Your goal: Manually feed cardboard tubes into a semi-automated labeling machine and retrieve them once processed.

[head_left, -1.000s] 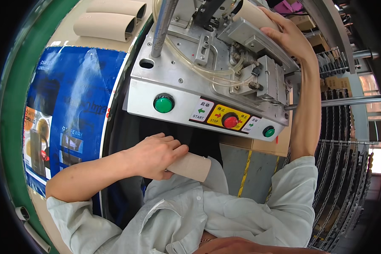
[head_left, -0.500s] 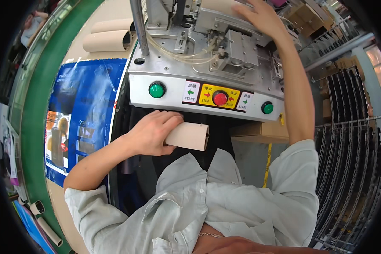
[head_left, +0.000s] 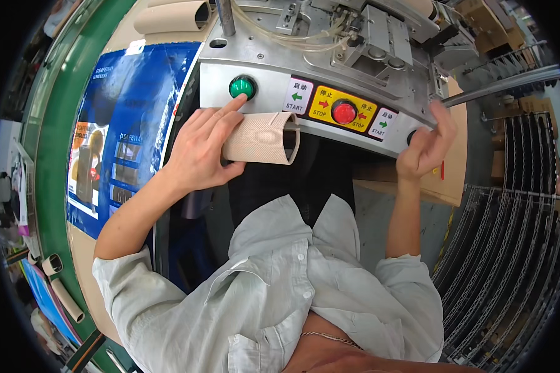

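Note:
My left hand [head_left: 196, 149] grips a beige, fabric-textured hollow tube [head_left: 261, 138] between thumb and fingers, its open end facing right. The index finger of that hand reaches out onto the left green button [head_left: 243, 87] on the front panel of a metal bench machine [head_left: 280, 68]. At the panel's right end is my right hand [head_left: 424, 149], its fingers raised and its thumb side over the dark-rimmed right button, which it mostly hides. Nothing shows in this hand. Between the two hands sits a red button [head_left: 344, 112] on a yellow label.
More beige tubes [head_left: 171, 18] lie at the far left of the bench. A blue printed sheet [head_left: 140, 93] covers the bench beside my left arm. A cardboard box [head_left: 448, 180] stands below the machine's right end, and black wire racks [head_left: 510, 211] stand at the right.
My right hand has come down from the top of the machine to the panel's right end. My left hand, still holding the tube, has moved up and put its index finger on the left green button.

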Tool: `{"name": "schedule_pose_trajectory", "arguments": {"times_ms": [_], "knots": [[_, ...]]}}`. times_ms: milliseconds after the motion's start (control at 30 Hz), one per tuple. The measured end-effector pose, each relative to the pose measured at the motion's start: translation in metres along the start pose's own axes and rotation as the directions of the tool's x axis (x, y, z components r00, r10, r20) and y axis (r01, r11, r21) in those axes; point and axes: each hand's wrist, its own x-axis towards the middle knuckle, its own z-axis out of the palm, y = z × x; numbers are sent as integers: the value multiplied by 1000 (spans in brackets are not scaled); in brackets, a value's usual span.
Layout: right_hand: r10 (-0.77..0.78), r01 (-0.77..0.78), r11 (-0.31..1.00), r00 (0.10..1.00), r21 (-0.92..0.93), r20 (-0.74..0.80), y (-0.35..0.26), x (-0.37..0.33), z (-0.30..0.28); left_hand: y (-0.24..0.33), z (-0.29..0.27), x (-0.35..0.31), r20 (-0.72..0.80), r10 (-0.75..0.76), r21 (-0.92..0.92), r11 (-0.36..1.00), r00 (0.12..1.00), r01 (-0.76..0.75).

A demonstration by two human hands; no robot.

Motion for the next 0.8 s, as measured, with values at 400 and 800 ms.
{"name": "schedule_pose_trajectory", "arguments": {"times_ms": [400, 800], "knots": [[480, -825, 382, 562, 416, 673, -116, -35, 83, -6, 3, 3, -170, 90, 57, 995, 981, -82], [450, -852, 314, 521, 418, 725, -108, -40, 95, -4, -1, -1, -124, -42, -32, 999, 991, 39]]}}
